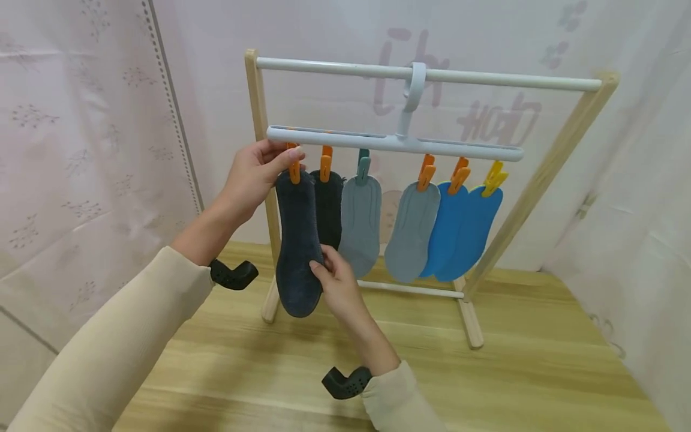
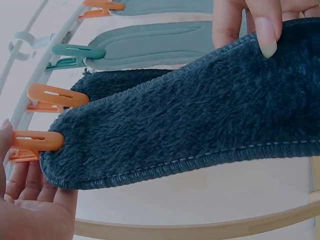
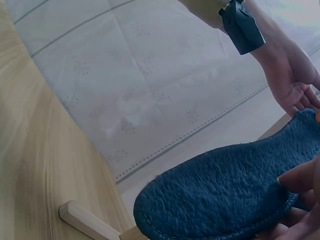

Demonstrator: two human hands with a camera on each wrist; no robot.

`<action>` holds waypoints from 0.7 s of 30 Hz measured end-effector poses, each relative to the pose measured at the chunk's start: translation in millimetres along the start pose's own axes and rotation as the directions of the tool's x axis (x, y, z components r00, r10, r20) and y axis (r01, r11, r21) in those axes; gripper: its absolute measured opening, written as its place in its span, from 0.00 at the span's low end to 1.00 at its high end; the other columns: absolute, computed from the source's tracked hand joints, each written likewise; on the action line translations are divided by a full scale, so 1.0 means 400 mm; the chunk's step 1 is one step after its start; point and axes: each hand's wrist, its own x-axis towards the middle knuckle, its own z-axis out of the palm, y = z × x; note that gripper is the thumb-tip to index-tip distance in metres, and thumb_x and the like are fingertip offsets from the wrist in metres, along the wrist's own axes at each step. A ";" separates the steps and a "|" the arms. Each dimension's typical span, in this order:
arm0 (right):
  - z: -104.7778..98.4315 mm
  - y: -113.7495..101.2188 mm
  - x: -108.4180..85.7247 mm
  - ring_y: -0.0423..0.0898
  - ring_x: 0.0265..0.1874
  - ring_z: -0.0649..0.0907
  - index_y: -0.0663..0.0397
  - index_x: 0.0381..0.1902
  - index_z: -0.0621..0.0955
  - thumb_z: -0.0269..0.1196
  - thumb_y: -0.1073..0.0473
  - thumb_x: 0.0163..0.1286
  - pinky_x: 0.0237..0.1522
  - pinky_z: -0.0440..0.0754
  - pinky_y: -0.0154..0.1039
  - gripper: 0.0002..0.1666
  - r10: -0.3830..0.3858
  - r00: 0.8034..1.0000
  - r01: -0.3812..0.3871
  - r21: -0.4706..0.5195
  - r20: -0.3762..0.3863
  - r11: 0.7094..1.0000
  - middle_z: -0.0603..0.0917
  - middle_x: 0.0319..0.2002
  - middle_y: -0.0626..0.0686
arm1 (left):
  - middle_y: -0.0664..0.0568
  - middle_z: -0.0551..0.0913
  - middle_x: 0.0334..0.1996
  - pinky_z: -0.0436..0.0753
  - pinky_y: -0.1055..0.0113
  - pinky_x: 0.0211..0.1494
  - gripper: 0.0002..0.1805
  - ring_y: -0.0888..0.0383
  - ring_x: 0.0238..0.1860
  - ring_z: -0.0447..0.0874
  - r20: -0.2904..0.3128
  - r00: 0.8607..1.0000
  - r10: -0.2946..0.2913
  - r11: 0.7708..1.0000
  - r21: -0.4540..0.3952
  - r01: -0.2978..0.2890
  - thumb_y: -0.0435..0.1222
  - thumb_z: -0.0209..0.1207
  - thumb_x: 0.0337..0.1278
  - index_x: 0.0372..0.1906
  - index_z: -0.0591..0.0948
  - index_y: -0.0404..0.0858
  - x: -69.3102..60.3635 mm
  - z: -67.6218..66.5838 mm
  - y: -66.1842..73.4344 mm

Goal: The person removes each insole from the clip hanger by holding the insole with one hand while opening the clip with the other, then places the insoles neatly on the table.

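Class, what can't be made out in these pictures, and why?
Head view: part of the black insole, hidden behind the navy insole.
Left wrist view: the navy insole's wide end, cut off by right edge.
Right wrist view: most of orange clip, cut off by right edge.

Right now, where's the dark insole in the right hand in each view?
Head: insole left of centre, under the leftmost orange clip.
Left wrist: insole across the middle, running to the right edge.
Right wrist: insole lower right.
Shared landmark: left hand, at the insole's clipped end.
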 end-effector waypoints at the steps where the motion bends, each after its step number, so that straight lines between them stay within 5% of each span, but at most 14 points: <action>1: -0.001 -0.001 -0.001 0.57 0.57 0.84 0.59 0.68 0.73 0.51 0.66 0.79 0.56 0.86 0.45 0.21 -0.007 1.000 0.007 0.000 -0.001 1.000 0.83 0.59 0.64 | 0.46 0.85 0.55 0.70 0.56 0.77 0.22 0.59 0.54 0.85 -0.002 1.000 -0.002 1.000 0.002 0.002 0.45 0.60 0.70 0.62 0.78 0.37 0.001 0.001 0.002; 6: -0.002 -0.001 -0.008 0.58 0.57 0.84 0.62 0.68 0.72 0.51 0.66 0.79 0.57 0.85 0.45 0.22 -0.033 0.999 0.032 -0.019 -0.005 0.999 0.82 0.59 0.66 | 0.50 0.87 0.51 0.71 0.56 0.77 0.21 0.60 0.53 0.85 -0.010 1.000 -0.019 1.000 0.006 0.019 0.44 0.60 0.70 0.61 0.79 0.37 0.004 0.008 0.003; 21: 0.001 -0.021 -0.009 0.55 0.58 0.83 0.60 0.67 0.73 0.51 0.66 0.80 0.58 0.84 0.45 0.21 0.001 1.000 -0.001 0.002 -0.026 1.000 0.82 0.59 0.63 | 0.42 0.86 0.51 0.74 0.61 0.74 0.20 0.60 0.49 0.87 -0.083 0.997 0.007 1.000 0.006 -0.007 0.45 0.60 0.70 0.58 0.80 0.38 0.015 0.012 0.006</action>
